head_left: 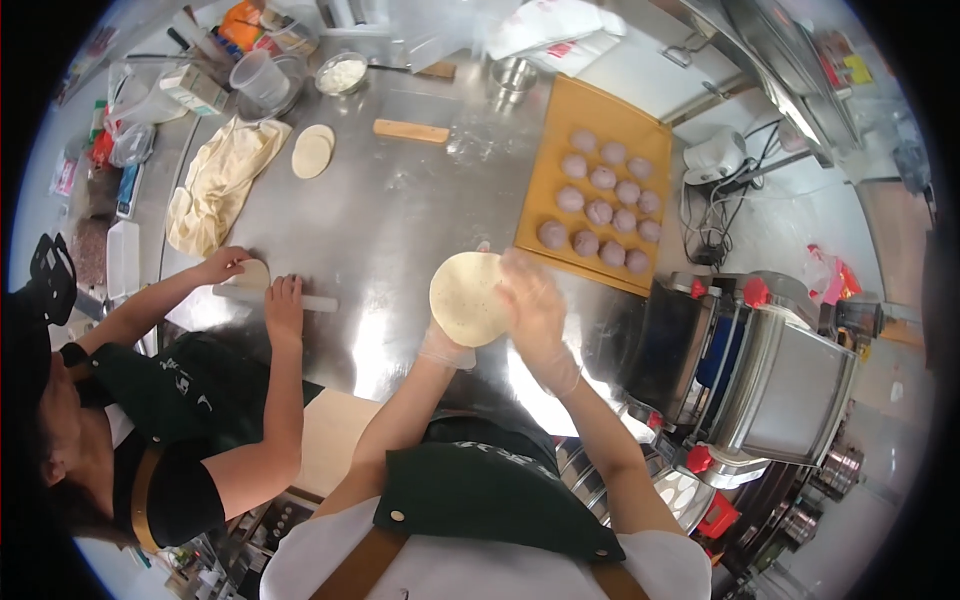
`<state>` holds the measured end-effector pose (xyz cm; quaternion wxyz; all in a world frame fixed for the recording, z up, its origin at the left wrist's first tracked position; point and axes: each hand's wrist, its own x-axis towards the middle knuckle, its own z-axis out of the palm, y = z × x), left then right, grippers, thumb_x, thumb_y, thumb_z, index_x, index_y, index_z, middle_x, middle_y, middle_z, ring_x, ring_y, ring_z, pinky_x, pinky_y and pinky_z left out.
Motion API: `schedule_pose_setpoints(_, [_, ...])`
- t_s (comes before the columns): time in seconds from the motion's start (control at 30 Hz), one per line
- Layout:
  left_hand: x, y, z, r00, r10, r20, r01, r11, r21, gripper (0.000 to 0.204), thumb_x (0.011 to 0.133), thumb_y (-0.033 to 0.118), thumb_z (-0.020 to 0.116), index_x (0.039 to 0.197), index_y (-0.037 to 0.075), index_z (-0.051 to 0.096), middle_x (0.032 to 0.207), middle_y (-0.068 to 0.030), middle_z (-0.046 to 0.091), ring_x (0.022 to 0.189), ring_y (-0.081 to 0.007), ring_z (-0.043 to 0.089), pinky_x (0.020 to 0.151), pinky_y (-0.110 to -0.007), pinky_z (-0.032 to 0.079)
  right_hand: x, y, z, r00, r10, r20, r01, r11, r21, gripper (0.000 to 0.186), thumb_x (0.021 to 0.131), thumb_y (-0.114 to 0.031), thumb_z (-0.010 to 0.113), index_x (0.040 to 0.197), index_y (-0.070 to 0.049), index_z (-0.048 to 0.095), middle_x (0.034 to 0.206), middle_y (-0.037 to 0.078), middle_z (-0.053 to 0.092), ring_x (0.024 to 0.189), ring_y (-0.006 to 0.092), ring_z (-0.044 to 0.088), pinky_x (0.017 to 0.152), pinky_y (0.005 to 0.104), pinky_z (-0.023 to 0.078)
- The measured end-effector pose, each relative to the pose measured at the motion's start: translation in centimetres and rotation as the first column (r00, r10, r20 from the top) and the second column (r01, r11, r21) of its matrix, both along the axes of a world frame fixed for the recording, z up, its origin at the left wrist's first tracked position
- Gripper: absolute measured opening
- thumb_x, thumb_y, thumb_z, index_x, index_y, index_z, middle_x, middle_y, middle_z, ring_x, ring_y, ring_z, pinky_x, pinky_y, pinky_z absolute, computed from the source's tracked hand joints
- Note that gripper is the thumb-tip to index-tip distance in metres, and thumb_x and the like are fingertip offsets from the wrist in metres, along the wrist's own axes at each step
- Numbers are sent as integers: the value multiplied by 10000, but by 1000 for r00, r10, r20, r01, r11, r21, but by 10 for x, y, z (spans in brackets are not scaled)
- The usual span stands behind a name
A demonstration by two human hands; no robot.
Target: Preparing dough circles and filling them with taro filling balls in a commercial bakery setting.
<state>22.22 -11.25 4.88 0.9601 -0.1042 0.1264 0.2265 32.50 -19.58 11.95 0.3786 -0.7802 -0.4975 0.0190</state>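
A round, flat sheet of pale dough [467, 299] is held up in front of me over the metal table. My left hand [445, 344], in a clear plastic glove, supports it from beneath, and the dough hides most of its fingers. At the right edge of the dough, my gloved right hand [534, 312] has its fingers bent against the rim; they are slightly blurred. Right of my hands lies a yellow-brown tray [533, 211] with rows of purple balls [599, 211].
To the left, a co-worker's hands [284, 296] work a white rolling pin [318, 303] over dough. Farther back are stacked dough rounds [313, 151], a cream cloth [222, 180], a wooden-handled scraper [411, 131] and a bowl of white powder [342, 75]. A metal machine [790, 385] stands at right.
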Motion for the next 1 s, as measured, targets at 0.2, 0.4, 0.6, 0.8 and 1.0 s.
schedule_pose_setpoints(0.2, [13, -41, -13, 966, -186, 178, 192, 981, -18, 510, 990, 384, 350, 1434, 133, 338, 1435, -143, 387, 1319, -324, 376, 1122, -494, 289, -18, -64, -49, 955, 272, -115, -292, 926, -239, 476, 883, -395, 548, 1207, -49, 594, 1240, 162, 586, 1279, 395, 409, 1067, 442, 335])
schedule_pose_setpoints(0.4, [-8, -63, -72, 957, -191, -218, 199, 980, 15, 495, 977, 384, 387, 1352, 64, 440, 1324, -145, 517, 1224, -286, 503, 1030, -463, 431, 97, -45, -33, 974, -228, -9, 228, 974, -17, 448, 806, -142, 690, 1219, -21, 565, 1064, 214, 620, 989, 377, 601, 854, 449, 479])
schedule_pose_setpoints(0.6, [-1, -66, -75, 943, -264, -201, 248, 964, -101, 548, 953, 458, 402, 1326, 62, 464, 1288, -150, 540, 1186, -330, 523, 988, -539, 432, 224, 28, -52, 934, -352, 69, 358, 918, -171, 530, 755, -145, 734, 1228, -32, 522, 1131, 178, 594, 1028, 349, 588, 806, 439, 517])
schedule_pose_setpoints(0.8, [5, -49, -67, 963, -205, -175, 181, 973, -144, 523, 954, 444, 417, 1325, 80, 470, 1300, -138, 523, 1210, -330, 491, 1003, -546, 407, 282, 118, -93, 926, -305, 224, 374, 828, -418, 555, 707, -220, 770, 1194, -64, 552, 1121, 144, 591, 1016, 320, 598, 799, 412, 539])
schedule_pose_setpoints(1.0, [14, -32, -50, 982, -141, -123, 103, 956, -275, 533, 955, 430, 426, 1360, 83, 437, 1349, -136, 488, 1252, -301, 467, 1044, -519, 373, 309, 141, -123, 897, -293, 332, 438, 693, -573, 461, 689, -263, 766, 1093, -95, 621, 1047, 140, 626, 966, 297, 636, 791, 398, 541])
